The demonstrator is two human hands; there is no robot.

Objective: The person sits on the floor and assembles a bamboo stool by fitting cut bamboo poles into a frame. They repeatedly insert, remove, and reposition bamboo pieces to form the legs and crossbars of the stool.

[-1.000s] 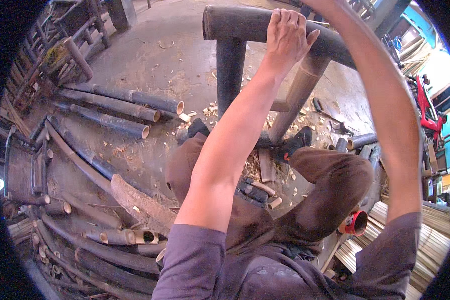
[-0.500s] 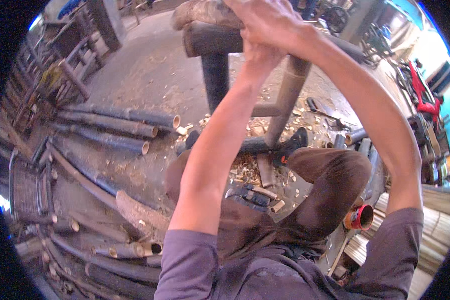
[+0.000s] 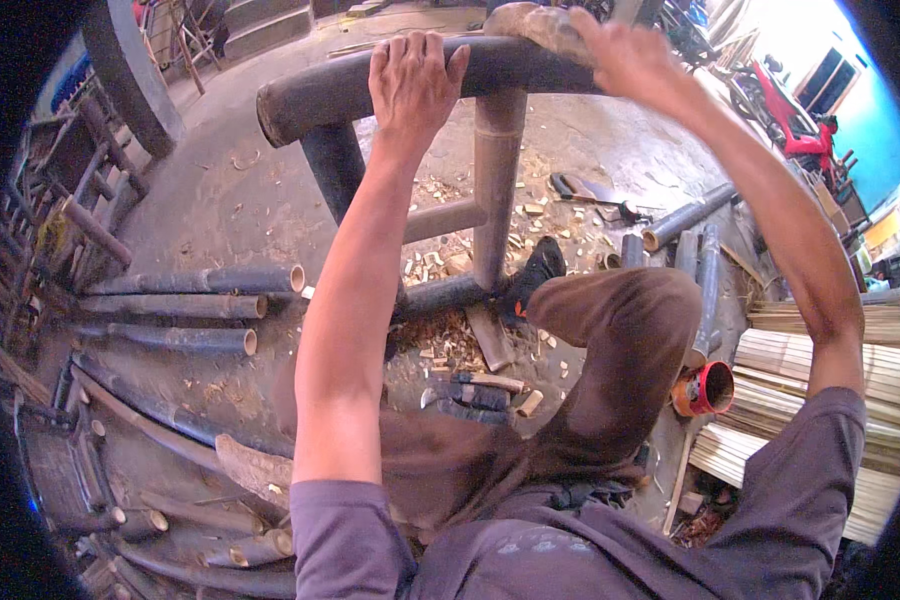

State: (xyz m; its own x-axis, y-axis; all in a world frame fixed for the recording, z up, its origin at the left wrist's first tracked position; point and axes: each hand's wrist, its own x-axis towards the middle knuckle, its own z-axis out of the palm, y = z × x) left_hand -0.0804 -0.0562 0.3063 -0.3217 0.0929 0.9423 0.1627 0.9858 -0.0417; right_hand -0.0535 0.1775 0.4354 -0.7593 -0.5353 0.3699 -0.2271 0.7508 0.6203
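Observation:
A thick dark bamboo pole (image 3: 315, 95) lies across the top of a bamboo frame, whose lighter upright (image 3: 498, 180) stands below it. My left hand (image 3: 410, 80) rests over the pole from above, fingers curled over its top and thumb to the side. On the right, my right hand (image 3: 635, 58), slightly blurred, is closed around the narrow end of a rough wooden club (image 3: 540, 28). The club's thick end lies on or just over the pole; I cannot tell whether they touch.
Bamboo poles (image 3: 190, 307) lie on the floor at left. Wood chips (image 3: 440, 340) and dark-handled tools (image 3: 470, 395) lie between my legs. A saw (image 3: 590, 190) is beyond my foot. To the right are a red-rimmed tube (image 3: 708, 388) and pale slats (image 3: 770, 365).
My hands have come apart: the left now lies on the pole, the right has moved rightward with the club. The view has shifted, showing more of the pole's left end.

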